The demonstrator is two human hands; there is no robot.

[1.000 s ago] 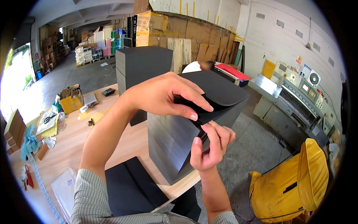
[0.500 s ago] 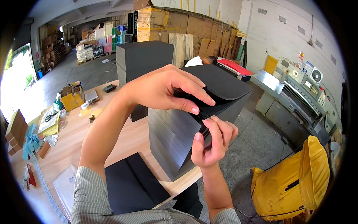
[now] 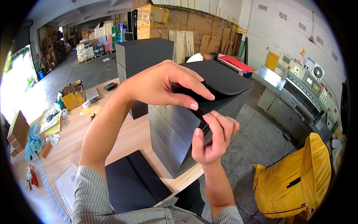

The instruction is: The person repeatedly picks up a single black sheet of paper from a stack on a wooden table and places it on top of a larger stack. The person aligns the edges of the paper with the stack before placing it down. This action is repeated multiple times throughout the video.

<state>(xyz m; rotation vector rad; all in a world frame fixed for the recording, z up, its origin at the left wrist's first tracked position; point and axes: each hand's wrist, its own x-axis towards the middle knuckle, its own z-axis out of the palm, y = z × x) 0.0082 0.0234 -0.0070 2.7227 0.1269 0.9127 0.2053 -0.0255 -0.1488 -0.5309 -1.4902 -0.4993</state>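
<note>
A tall stack of black sheets [image 3: 172, 136], perhaps card or paper, stands at the table's edge before me. Its topmost sheets [image 3: 223, 76] bow upward at the near corner, leaving a dark gap beneath. My left hand [image 3: 164, 84] reaches over from the left, the lifted corner between its thumb and fingers. Just below, my right hand [image 3: 216, 140] touches the sheet edges with its curled fingertips. The right thumb stands apart from those fingers, close to the stack's corner. Lower down, a folded black sheet or folder [image 3: 136, 181] lies flat on the table.
A second black stack [image 3: 143, 56] rises behind. On the wooden table [image 3: 112, 132] are a yellow box [image 3: 74, 96], scissors [image 3: 51, 117] and blue cloth [image 3: 34, 142]. At right are a yellow sack [image 3: 291, 183] and a large grey machine [image 3: 294, 97]. Another person [image 3: 201, 57] is beyond the stack.
The gap under the lifted top sheets looks slightly wider. Both hands keep nearly the same place at the corner. The view has shifted slightly.
</note>
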